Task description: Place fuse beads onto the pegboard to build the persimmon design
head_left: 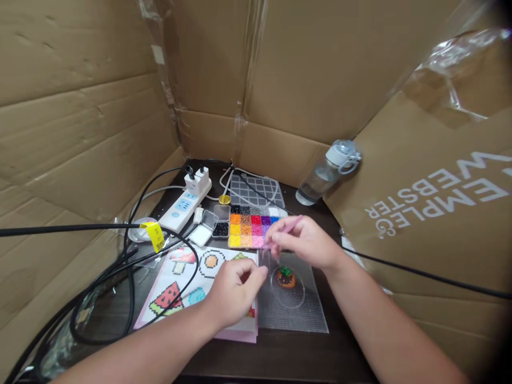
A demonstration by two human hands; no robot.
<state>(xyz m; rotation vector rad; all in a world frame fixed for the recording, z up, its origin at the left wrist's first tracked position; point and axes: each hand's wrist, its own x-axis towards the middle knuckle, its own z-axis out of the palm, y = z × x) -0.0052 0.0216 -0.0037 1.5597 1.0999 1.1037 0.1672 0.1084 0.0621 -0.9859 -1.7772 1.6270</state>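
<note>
My right hand (pixel 302 240) pinches a pink tweezer-like tool (pixel 290 226) beside the front right of the bead box (pixel 245 228), whose compartments hold beads sorted by colour. Over the right part of the pattern sheet (pixel 186 285), my left hand (pixel 236 290) has its thumb and forefinger closed together; anything between them is too small to make out. A clear pegboard (pixel 308 314) lies right of the sheet. On it, inside a round outline, sits a small orange, brown and green bead piece (pixel 286 278).
A white power strip (pixel 180 211) and looped black cables (pixel 132 282) occupy the left side. Small boxes of black beads (pixel 220 230) and white beads (pixel 200 235) stand behind the sheet. A water bottle (pixel 326 173) is at the back right. Cardboard walls (pixel 296 69) surround the table.
</note>
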